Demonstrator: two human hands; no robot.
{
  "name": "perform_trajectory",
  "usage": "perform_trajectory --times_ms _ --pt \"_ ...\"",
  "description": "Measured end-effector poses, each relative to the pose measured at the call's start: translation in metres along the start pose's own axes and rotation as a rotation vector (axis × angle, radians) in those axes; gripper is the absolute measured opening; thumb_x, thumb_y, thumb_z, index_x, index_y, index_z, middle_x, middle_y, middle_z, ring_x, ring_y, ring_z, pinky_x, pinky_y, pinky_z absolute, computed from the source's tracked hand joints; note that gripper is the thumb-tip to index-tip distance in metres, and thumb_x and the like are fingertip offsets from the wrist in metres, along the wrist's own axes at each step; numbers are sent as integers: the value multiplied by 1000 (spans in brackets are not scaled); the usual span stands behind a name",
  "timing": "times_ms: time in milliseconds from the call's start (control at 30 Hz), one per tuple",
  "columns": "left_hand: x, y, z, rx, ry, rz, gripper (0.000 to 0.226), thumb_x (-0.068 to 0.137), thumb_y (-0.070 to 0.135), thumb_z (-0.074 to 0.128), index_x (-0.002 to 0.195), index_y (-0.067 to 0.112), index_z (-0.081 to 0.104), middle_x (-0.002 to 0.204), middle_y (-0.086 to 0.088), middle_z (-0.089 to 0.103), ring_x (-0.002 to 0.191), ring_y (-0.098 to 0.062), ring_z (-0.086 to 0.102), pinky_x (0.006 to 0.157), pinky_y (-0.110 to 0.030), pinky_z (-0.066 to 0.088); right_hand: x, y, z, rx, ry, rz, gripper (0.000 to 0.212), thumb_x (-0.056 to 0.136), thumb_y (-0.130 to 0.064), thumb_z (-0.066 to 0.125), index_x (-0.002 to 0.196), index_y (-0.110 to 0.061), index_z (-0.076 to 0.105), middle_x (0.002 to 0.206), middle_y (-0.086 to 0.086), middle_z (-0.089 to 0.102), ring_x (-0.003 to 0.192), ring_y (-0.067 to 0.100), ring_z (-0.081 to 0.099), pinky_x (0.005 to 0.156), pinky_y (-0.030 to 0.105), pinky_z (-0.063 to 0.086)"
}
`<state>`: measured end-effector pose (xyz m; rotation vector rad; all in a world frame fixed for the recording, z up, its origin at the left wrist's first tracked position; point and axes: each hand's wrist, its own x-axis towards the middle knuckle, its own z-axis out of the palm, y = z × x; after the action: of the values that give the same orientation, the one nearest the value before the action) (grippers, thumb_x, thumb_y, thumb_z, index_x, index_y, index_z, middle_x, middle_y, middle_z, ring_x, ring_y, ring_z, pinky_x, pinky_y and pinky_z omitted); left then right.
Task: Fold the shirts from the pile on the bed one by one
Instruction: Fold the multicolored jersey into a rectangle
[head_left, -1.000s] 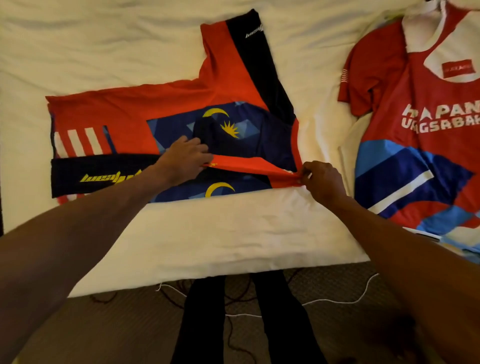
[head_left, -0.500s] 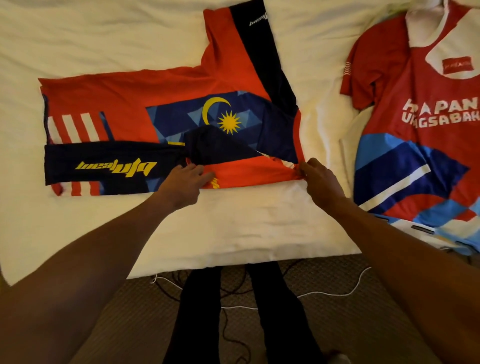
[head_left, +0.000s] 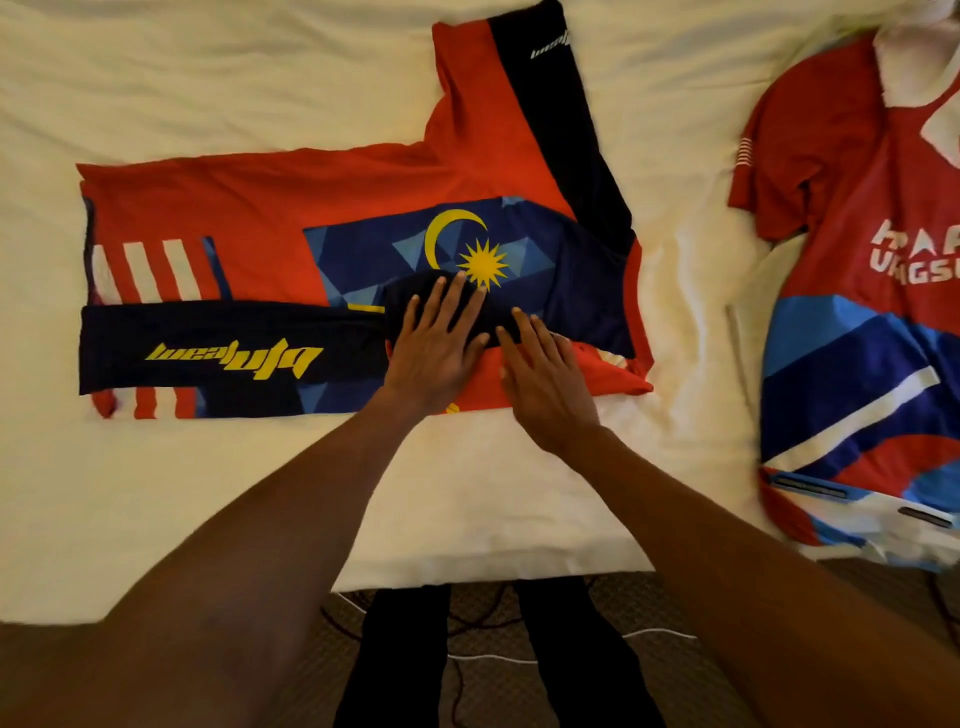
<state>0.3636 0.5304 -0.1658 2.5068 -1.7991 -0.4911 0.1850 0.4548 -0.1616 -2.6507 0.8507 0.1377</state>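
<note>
On the bed (head_left: 182, 493), left to middle: red-and-navy shirt (head_left: 270, 208), spread flat, near side folded over. Left hand (head_left: 439, 348), fingers straight, pressing the fold. Right hand (head_left: 545, 384) just beside it, flat on the same fold. Right edge: second red shirt (head_left: 852, 208), unfolded.

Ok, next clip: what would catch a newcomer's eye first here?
The red and navy jersey with a yellow crescent and star lies spread across the pale bed, part-folded. The left hand and right hand press flat on it, side by side. A second red and blue jersey lies at the right.
</note>
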Motion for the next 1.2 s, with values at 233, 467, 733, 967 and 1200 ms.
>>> perform_trajectory --times_ms 233,467,733,967,1200 --pt "11 -42 13 46 45 93 67 100 65 28 159 37 12 168 4 7 155 -24 3 122 -54 11 2 15 16 -6 -47 10 59 106 -45 27 157 -17 16 165 7 11 152 23 10 123 42 13" --pt "15 -44 -4 -85 23 97 60 103 54 33 157 29 25 165 0 20 153 -26 14 122 -51 13 17 6 -8 26 41 83 41 105 -36 38 138 -15 49 150 7 41 135 27 41 107 42 34" --pt "71 -109 -92 -283 304 26 35 98 26 53 130 12 57 125 -8 61 115 -32 54 89 -45 45 139 3 -72 0 95 109 33 90 -22 56 122 -12 55 124 8 56 110 30 53 84 43 42" --pt "194 -132 -130 -770 269 -440 29 97 28 58 125 17 58 105 -2 67 85 -17 63 71 -31 48 288 39 -124 14 51 265 47 88 -20 57 133 -10 47 130 15 51 119 37 48 92 45 40" --pt "312 -129 -118 -1104 156 -671 64 81 49 75 132 14 58 132 -5 61 114 -24 62 98 -39 51 397 94 -137 45 92 306 81 86 -40 69 149 -11 28 153 15 27 139 34 28 106 49 32"
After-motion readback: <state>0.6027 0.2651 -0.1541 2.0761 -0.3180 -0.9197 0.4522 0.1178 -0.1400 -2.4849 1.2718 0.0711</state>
